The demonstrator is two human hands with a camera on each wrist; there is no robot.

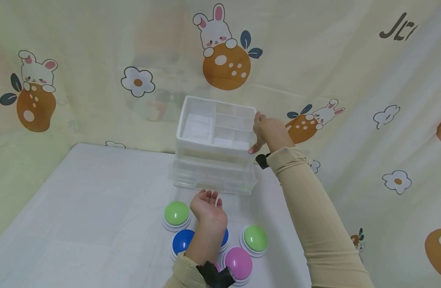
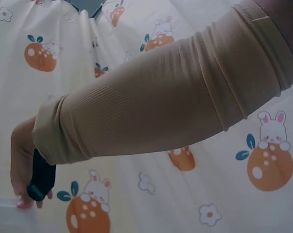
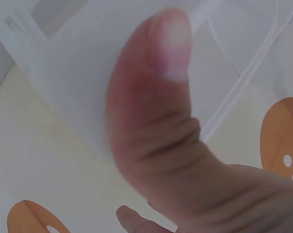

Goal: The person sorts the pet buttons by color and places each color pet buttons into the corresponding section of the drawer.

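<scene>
The right hand (image 1: 272, 132) gripped the three-o'clock side of the drawer box (image 1: 213, 145) at the tabletop's (image 1: 98, 208) twelve; the loose-fingered left hand (image 1: 209, 210), at six, seemed ready for drawer-opening, needing a steady pull.

a cream curtain (image 1: 98, 36) printed with rabbits (image 1: 216, 34) and flowers (image 1: 137, 82) hangs behind a white-topped table (image 1: 80, 212).
</scene>
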